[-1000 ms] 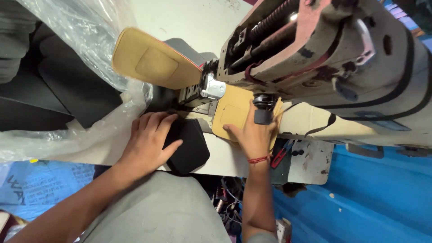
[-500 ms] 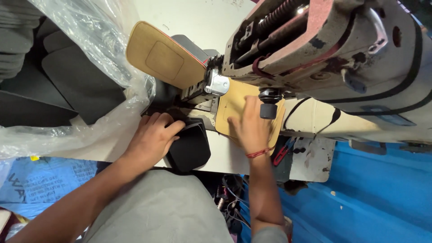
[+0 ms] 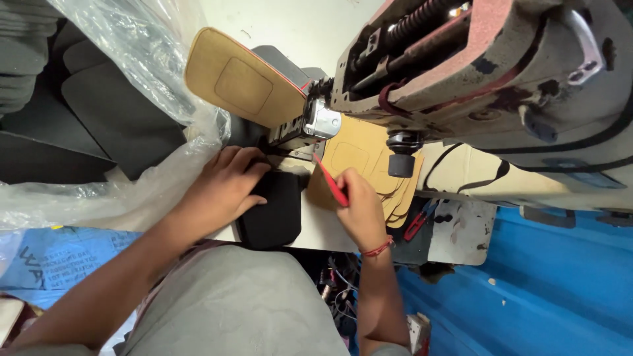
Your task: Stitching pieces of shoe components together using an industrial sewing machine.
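Black padded piece (image 3: 273, 211) lies flat on the tabletop (image 3: 316, 234) under the needle end of an industrial sewing machine (image 3: 488, 72), its near edge overhanging toward the person's lap. Left hand (image 3: 221, 188) presses down on its top left part, fingers spread and flat, gripping nothing. Right hand (image 3: 359, 207) sits just right of the piece with its fingers clenched around a thin red tool (image 3: 330, 181), whose tip points up toward the metal presser foot (image 3: 310, 135). A red thread band rings that wrist.

A tan padded piece (image 3: 241, 79) with a stitched square in its middle stands tilted up behind the needle area, and a stack of tan flat cut-outs (image 3: 369, 158) lies on the tabletop under the machine arm. Red-handled snips (image 3: 419, 224) rest at the right edge of the tabletop.

Clear crinkled plastic sheeting (image 3: 119, 59) covers dark grey foam pieces (image 3: 99, 118) at the left. Below it, at the lower left, lies a blue sack or sheet (image 3: 46, 264) with dark print, partly folded. Blue sheeting (image 3: 527, 290) also fills the lower right.

Half a second earlier the right hand lay open and flat on the tan cut-outs, holding nothing; now it has drawn back and holds the red tool. The left hand stays on the black piece, which has barely shifted
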